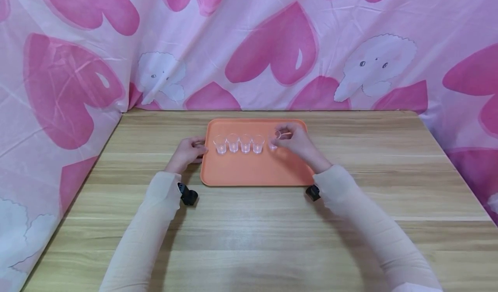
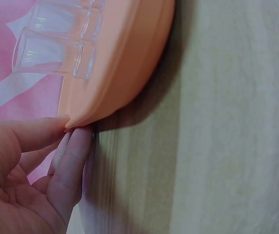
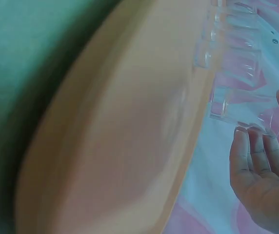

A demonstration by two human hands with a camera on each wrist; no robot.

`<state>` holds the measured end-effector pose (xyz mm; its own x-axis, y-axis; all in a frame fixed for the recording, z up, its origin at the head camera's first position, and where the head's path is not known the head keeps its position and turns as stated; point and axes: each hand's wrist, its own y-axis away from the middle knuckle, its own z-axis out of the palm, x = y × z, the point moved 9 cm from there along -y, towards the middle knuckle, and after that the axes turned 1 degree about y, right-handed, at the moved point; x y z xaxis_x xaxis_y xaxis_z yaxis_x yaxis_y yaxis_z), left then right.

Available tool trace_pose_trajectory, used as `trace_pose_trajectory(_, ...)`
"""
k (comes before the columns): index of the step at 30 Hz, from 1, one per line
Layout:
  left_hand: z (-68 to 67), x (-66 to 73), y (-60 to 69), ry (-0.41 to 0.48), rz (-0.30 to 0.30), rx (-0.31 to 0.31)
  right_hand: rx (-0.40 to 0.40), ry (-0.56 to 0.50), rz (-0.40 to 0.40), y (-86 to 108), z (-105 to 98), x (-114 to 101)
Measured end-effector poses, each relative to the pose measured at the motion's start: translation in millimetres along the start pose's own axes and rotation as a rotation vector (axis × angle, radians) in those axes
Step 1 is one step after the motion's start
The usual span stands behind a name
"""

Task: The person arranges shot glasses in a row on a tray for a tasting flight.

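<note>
An orange tray [image 1: 253,175] lies on the table, bearing a row of several small clear cups [image 1: 245,144] that stand upright and close together. My left hand [image 1: 188,153] is at the tray's left side; in the left wrist view its thumb and fingers pinch the rim [image 2: 86,114], near the end cup [image 2: 42,56]. Over the tray's right part, my right hand [image 1: 293,141] holds another clear cup [image 1: 272,144], to the right of the row. The right wrist view shows fingertips and thumb around that cup's [image 3: 227,105] mouth end, its base seeming raised off the tray.
The wooden table [image 1: 249,240] extends in front of the tray and to both sides. A pink heart-patterned cloth [image 1: 264,46] hangs behind the table and along its left side. Small black cameras [image 1: 188,194] sit at both wrists.
</note>
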<state>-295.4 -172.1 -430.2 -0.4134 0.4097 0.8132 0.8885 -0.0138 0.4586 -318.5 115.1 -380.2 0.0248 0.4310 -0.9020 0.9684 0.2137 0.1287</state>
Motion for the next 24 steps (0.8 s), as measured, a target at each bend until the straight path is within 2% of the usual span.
trace_pose_trajectory(4, -0.2, -0.6, -0.1, -0.005, 0.0, 0.004, -0.017, -0.023, 0.021, 0.0, 5, 5)
trace_pose_trajectory(24, -0.6, -0.9, -1.3, 0.007, -0.001, -0.008, -0.06, 0.033, 0.073, 2.7, 15, 10)
